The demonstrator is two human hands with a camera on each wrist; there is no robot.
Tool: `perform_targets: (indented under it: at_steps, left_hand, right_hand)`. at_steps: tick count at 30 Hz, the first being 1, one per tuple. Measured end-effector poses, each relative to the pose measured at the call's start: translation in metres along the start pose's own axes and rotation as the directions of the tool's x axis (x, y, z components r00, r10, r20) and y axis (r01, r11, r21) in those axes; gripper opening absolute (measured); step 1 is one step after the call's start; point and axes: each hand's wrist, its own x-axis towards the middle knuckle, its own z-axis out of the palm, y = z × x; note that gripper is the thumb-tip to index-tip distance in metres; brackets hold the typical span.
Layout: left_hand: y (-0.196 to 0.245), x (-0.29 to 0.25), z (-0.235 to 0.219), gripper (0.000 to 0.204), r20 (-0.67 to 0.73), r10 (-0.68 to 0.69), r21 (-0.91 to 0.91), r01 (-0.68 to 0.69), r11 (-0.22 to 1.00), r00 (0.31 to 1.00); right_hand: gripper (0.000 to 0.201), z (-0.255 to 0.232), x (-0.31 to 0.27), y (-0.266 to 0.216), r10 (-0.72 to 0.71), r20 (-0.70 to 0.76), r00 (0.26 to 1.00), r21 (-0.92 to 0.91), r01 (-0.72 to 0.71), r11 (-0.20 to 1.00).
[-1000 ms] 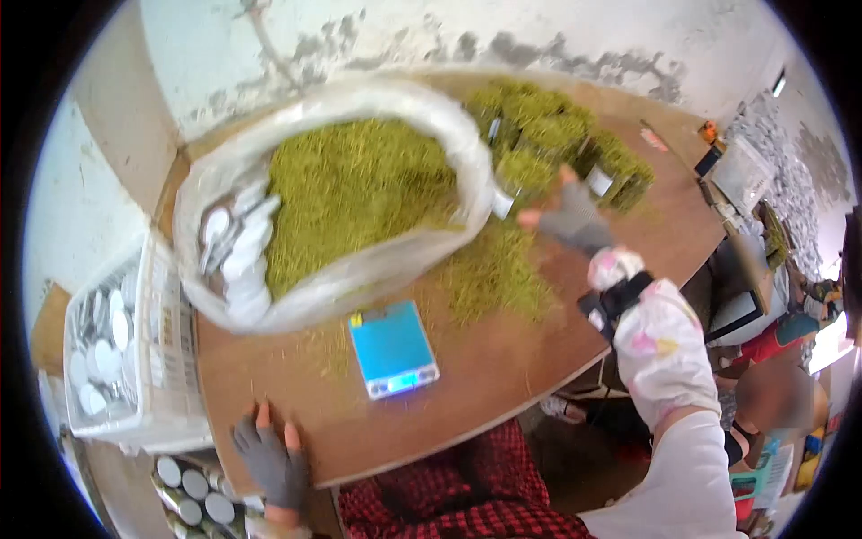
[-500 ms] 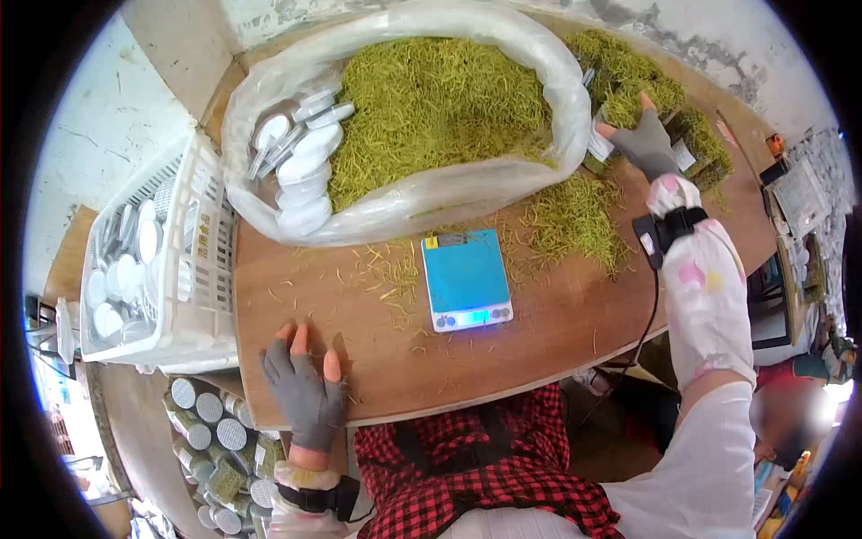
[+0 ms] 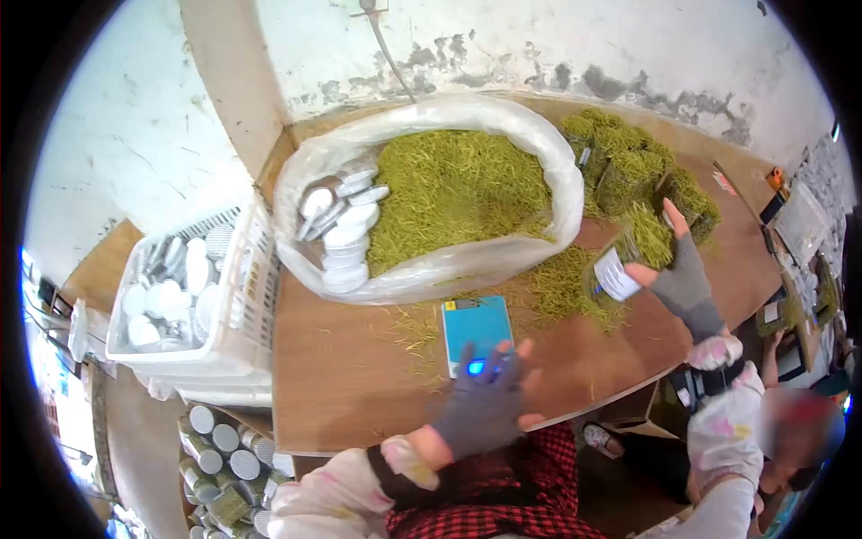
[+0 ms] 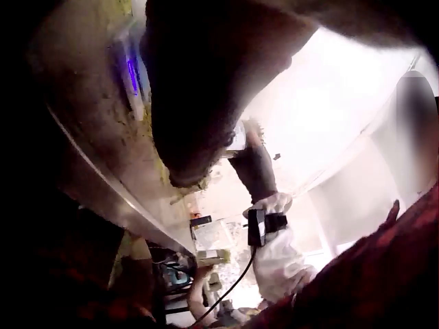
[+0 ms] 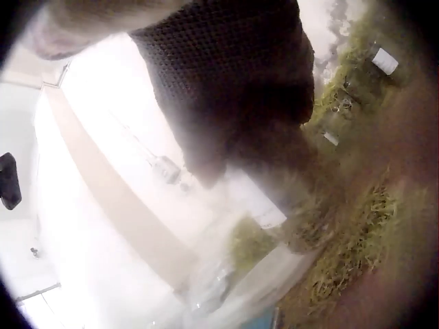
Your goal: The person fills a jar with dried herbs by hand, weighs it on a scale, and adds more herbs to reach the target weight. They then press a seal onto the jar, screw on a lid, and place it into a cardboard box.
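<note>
In the head view my right hand, in a grey fingerless glove, grips a clear jar with a white label. The jar leans over, and green dried herb strands stick out of its mouth. Below it a loose heap of the same herb lies on the table. My left hand, gloved alike, is spread at the front of the blue kitchen scale and partly covers its lit display. Nothing shows in its fingers. The right wrist view has the jar's label just past the dark glove.
A big plastic bag of herb, with white lids inside, lies behind the scale. Filled jars stand at the back right. A white crate of lids is at the left, above lidded jars. Another person sits at the right.
My right hand has lifted a jar from the group at the back right and brought it forward, tilted. My left hand has moved right, from the table's front left to the scale.
</note>
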Motion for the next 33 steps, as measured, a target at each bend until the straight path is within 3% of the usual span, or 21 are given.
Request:
perform_targets:
  at_steps: [2,3,6,7,8,10,12,14,15,16,18,19,21,22,24,26,28,29,30,32,33]
  left_hand:
    - [-0.006,0.012,-0.002,0.067,-0.071,0.106,-0.066,-0.111,0.992,0.992]
    - [-0.015,0.019,0.005,0.066,-0.066,-0.037,0.003,0.037,0.999,0.997]
    - [-0.050,0.042,-0.005,0.068,0.023,-0.410,0.086,0.406,0.910,0.912]
    - [-0.064,0.048,-0.005,0.064,0.021,-0.446,0.132,0.440,0.888,0.895]
    - [-0.076,0.055,-0.003,0.061,0.016,-0.482,0.176,0.472,0.864,0.876]
    - [-0.086,0.072,0.002,0.059,0.034,-0.453,0.165,0.442,0.882,0.891]
    - [-0.087,0.090,0.010,0.057,0.041,-0.431,0.144,0.421,0.895,0.902]
    - [-0.080,0.111,0.023,0.056,0.168,-0.214,0.010,0.215,0.977,0.962]
    - [-0.099,0.115,0.055,0.055,0.092,0.000,-0.098,0.009,0.995,0.996]
    - [-0.094,0.116,0.042,0.055,0.088,0.001,-0.105,0.008,0.994,0.996]
    - [-0.078,0.111,0.003,0.049,-0.247,-0.050,-0.383,-0.050,0.923,0.968]
    - [-0.084,0.105,0.000,0.049,-0.245,-0.049,-0.383,-0.050,0.923,0.968]
    - [-0.105,0.082,-0.008,0.050,-0.250,-0.255,-0.379,0.147,0.914,0.934]
    - [-0.113,0.066,-0.013,0.050,-0.249,-0.253,-0.376,0.147,0.915,0.935]
    - [-0.120,0.029,-0.027,0.052,-0.316,-0.267,-0.375,0.138,0.916,0.911]
    - [-0.116,-0.003,-0.035,0.052,-0.300,-0.321,-0.397,0.188,0.898,0.899]
    - [-0.107,-0.035,-0.041,0.052,-0.266,-0.382,-0.424,0.248,0.871,0.885]
    - [-0.102,-0.048,-0.044,0.052,-0.249,-0.449,-0.457,0.305,0.836,0.858]
    - [-0.096,-0.060,-0.046,0.053,-0.230,-0.510,-0.488,0.355,0.797,0.829]
    - [-0.087,-0.085,-0.045,0.052,-0.260,-0.512,-0.406,0.388,0.827,0.818]
    - [-0.083,-0.094,-0.044,0.051,-0.294,-0.516,-0.321,0.425,0.846,0.805]
  right_hand:
    - [0.117,-0.004,-0.016,-0.018,-0.065,-0.004,0.998,-0.123,0.064,0.990]
    - [0.117,-0.007,-0.022,-0.022,-0.162,0.005,0.987,-0.255,0.158,0.954]
    - [0.118,-0.008,-0.034,-0.036,-0.112,0.038,0.993,-0.250,0.118,0.961]
    - [0.120,-0.007,-0.037,-0.048,-0.007,0.042,0.999,-0.192,0.015,0.981]
    - [0.120,-0.004,-0.037,-0.049,0.005,0.034,0.999,-0.194,0.002,0.981]
    - [0.121,0.000,-0.035,-0.049,-0.076,0.064,0.995,-0.220,0.088,0.971]
    - [0.120,0.007,-0.031,-0.061,-0.039,0.079,0.996,-0.173,0.052,0.984]
    - [0.120,0.015,-0.025,-0.057,-0.090,0.074,0.993,-0.222,0.105,0.969]
    - [0.120,0.017,-0.023,-0.051,-0.110,0.076,0.991,-0.214,0.124,0.969]
    - [0.120,0.018,-0.022,-0.050,-0.108,0.079,0.991,-0.220,0.123,0.968]
    - [0.121,0.023,-0.021,-0.050,-0.099,0.097,0.990,-0.164,0.114,0.980]
    - [0.121,0.027,-0.020,-0.055,-0.097,0.096,0.991,-0.163,0.112,0.980]
    - [0.122,0.039,-0.023,-0.067,0.049,0.180,0.982,-0.177,-0.016,0.984]
    - [0.122,0.051,-0.023,-0.068,0.048,0.178,0.983,-0.174,-0.016,0.985]
    - [0.123,0.081,-0.024,-0.062,-0.054,0.297,0.953,0.363,-0.060,0.930]
    - [0.123,0.108,-0.019,-0.057,-0.104,0.280,0.954,0.267,0.027,0.963]
    - [0.123,0.135,-0.015,-0.052,-0.325,0.303,0.896,0.052,0.325,0.944]
    - [0.126,0.142,-0.015,-0.065,-0.221,0.390,0.894,0.094,0.200,0.975]
    - [0.126,0.151,-0.016,-0.069,-0.214,0.388,0.896,0.092,0.193,0.977]
    - [0.125,0.167,-0.016,-0.075,-0.220,0.439,0.871,-0.048,0.267,0.963]
    - [0.124,0.177,-0.018,-0.065,-0.324,0.395,0.859,-0.052,0.373,0.926]
